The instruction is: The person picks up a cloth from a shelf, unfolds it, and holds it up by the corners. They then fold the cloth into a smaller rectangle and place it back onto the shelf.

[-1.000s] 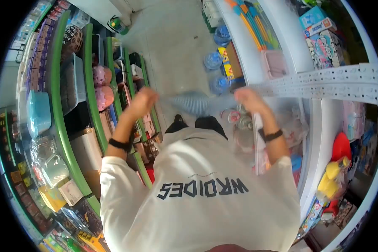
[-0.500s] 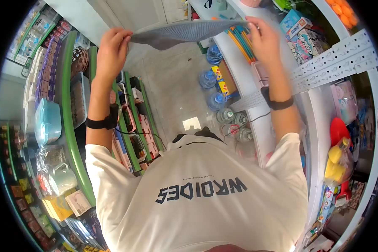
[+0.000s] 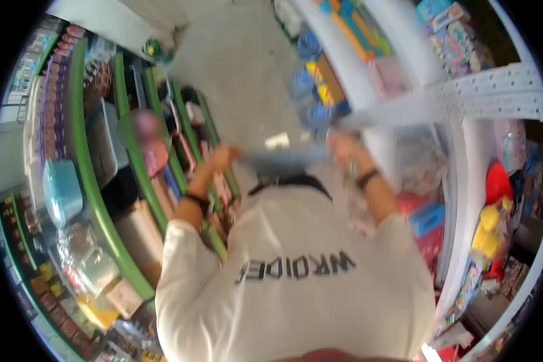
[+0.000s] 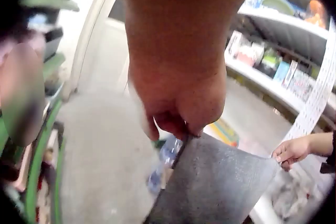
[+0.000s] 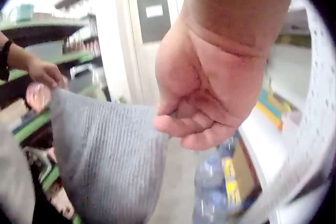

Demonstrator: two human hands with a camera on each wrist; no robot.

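A grey ribbed cloth [image 5: 110, 155] hangs between my two hands, its upper edge spread from one to the other. My left hand [image 4: 181, 95] pinches one upper corner between thumb and fingers. At the opposite corner, my right hand [image 5: 210, 87] grips the cloth with curled fingers. In the head view the left hand [image 3: 223, 158], the right hand [image 3: 344, 149] and the cloth [image 3: 280, 161] are blurred, low in front of the waist. The left wrist view shows the cloth [image 4: 215, 182] as a broad grey sheet sloping down from the fingers.
Green-edged shelves [image 3: 90, 181] packed with boxes and containers line the left side. White shelving [image 3: 398, 36] with a perforated metal upright [image 3: 464, 99] stands on the right. Blue-tinted water bottles [image 3: 308, 81] are on the grey floor [image 3: 241, 72] beside the right shelf.
Both hands first rose forward with the cloth stretched between them, then came back down close to the waist. The cloth stays held at both corners throughout.
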